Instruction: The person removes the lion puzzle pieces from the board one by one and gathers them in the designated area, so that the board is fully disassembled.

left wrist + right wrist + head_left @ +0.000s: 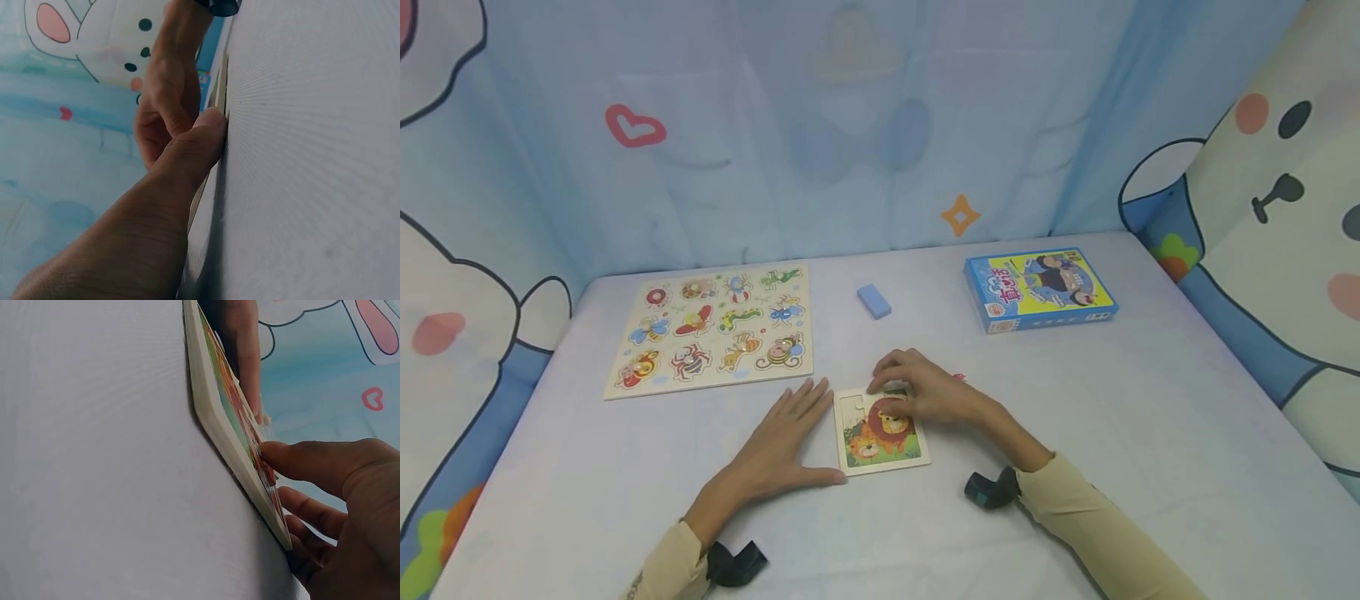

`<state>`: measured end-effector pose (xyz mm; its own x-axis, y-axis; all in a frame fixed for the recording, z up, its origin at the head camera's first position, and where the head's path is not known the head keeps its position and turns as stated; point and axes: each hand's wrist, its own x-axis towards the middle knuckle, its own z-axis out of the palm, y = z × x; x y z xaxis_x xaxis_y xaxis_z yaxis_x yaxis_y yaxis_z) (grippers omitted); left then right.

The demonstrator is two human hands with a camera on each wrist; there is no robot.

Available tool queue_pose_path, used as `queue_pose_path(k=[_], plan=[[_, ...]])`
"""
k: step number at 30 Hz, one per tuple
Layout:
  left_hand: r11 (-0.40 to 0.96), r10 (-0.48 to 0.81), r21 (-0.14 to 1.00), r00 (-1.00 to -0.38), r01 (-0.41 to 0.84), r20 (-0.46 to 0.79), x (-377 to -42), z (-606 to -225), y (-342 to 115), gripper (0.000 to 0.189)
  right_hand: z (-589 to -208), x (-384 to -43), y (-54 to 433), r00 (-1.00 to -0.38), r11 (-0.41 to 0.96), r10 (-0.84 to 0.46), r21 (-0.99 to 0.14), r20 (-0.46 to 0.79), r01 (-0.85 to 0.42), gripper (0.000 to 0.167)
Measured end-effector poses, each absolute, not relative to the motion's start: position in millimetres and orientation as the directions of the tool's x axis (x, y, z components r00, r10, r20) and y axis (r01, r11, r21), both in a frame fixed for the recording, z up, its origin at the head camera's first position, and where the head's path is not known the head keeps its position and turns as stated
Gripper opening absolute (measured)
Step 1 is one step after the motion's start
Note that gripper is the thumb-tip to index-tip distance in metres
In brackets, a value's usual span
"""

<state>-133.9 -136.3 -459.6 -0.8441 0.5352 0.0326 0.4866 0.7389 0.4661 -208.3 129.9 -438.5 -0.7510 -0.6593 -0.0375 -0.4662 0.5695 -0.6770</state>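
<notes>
A small jigsaw puzzle in a pale wooden frame shows a lion and a smaller orange animal; bare board shows at its upper left. My left hand lies beside it, fingers spread, with the thumb against the frame's lower left corner and the fingertips near the upper left corner. Over the upper part bends my right hand, fingers curled. In the right wrist view its thumb and fingers pinch a slightly raised puzzle piece at the picture's surface. The hand partly hides this piece.
A wooden insect peg board lies at the back left. A blue block sits behind the puzzle, and a blue and yellow box at the back right. Something small and red peeks out behind my right wrist.
</notes>
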Motion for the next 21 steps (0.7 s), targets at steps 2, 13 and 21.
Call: queue_pose_path(k=[2, 13, 21], plan=[[0.738, 0.534, 0.469, -0.845, 0.485, 0.033, -134.0, -459.7, -136.5, 0.107, -438.8, -208.3, 129.6, -0.754, 0.568, -0.656, -0.682, -0.036, -0.461, 0.022], [0.738, 0.535, 0.469, -0.844, 0.485, 0.031, -134.5, -461.0, -137.3, 0.107, -440.4, -209.7, 130.6, -0.745, 0.528, -0.667, -0.71, -0.008, -0.465, 0.02], [0.742, 0.533, 0.467, -0.846, 0.481, 0.025, -134.6, -460.7, -137.3, 0.107, -439.2, -209.2, 131.8, -0.744, 0.498, -0.668, -0.75, -0.012, -0.435, 0.022]])
